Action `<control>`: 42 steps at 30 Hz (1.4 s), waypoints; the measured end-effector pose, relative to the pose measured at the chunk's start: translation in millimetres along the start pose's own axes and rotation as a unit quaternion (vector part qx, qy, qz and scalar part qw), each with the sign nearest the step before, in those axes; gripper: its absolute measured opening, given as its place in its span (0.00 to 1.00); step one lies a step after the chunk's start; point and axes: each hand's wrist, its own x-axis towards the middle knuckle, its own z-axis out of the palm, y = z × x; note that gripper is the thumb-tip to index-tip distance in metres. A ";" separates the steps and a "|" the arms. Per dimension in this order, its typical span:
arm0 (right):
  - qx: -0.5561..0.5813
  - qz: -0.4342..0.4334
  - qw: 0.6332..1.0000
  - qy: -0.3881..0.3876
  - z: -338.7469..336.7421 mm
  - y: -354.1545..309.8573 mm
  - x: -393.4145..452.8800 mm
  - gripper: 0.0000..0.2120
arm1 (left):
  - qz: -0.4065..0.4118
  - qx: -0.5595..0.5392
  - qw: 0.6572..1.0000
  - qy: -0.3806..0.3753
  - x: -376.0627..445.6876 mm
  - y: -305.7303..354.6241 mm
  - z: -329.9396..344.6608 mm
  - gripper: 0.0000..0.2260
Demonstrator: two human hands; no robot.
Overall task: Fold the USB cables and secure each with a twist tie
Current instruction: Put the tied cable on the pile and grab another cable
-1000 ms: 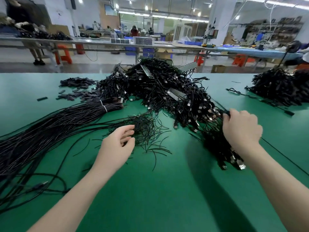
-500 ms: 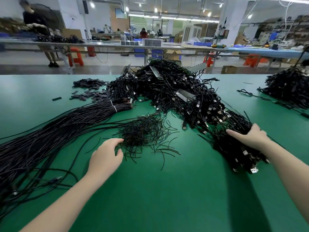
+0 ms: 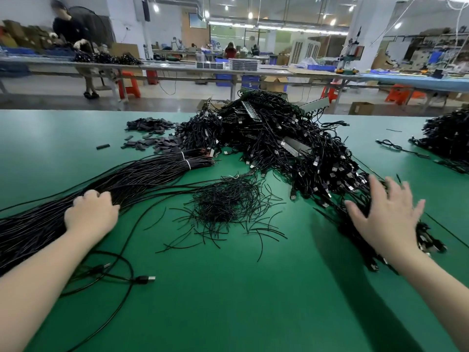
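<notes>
A long bundle of straight black USB cables [image 3: 142, 176], bound with white ties at its far end, fans out across the left of the green table [image 3: 228, 301]. My left hand [image 3: 91, 214] lies on this bundle with its fingers curled into the strands. A loose heap of short black twist ties [image 3: 225, 199] sits in the middle. My right hand [image 3: 388, 214] is open with fingers spread, blurred, over a heap of folded cables [image 3: 429, 240] at the right. One loose cable with a USB plug [image 3: 146, 279] loops near my left forearm.
A big tangled pile of black cables and grey strips [image 3: 274, 138] rises behind the ties. Small flat black pieces [image 3: 152, 143] lie scattered at the back left. Another cable pile [image 3: 446, 138] sits at the far right. A person works at a table beyond.
My left hand moved left from the twist ties onto the long cable bundle. My right hand let go of the folded cables and opened, fingers spread.
</notes>
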 end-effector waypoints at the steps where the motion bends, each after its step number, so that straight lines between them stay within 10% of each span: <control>1: 0.010 -0.034 0.999 0.003 3.0 -11.3 -6.9 0.34 | -0.008 -0.009 1.000 -0.008 2.3 -5.2 -0.4 0.20; 10: 0.064 -0.201 0.974 -0.087 33.1 -82.8 -69.0 0.25 | 0.140 0.114 0.981 0.069 -6.9 -21.1 -5.3 0.14; 16: 0.078 -0.224 0.962 -0.132 37.9 -93.8 -85.2 0.21 | 0.006 -0.164 0.986 0.005 0.1 -22.4 -13.2 0.06; 20: 0.085 -0.214 0.963 -0.141 37.3 -92.2 -85.0 0.21 | -0.070 -0.316 0.946 0.009 16.6 -30.2 -28.0 0.05; 25: 0.087 -0.207 0.963 -0.150 35.7 -92.6 -83.1 0.20 | -0.097 -0.595 0.793 0.092 28.3 -26.1 -70.5 0.02; 35: 0.246 -0.201 0.940 -0.125 -7.4 -145.6 -65.4 0.22 | 0.122 -0.617 0.684 0.370 -15.8 18.3 -190.0 0.16; 42: 0.563 -0.239 0.786 -0.092 -120.4 -247.2 -20.4 0.43 | 0.376 -0.577 0.646 0.329 -81.2 77.8 -211.9 0.06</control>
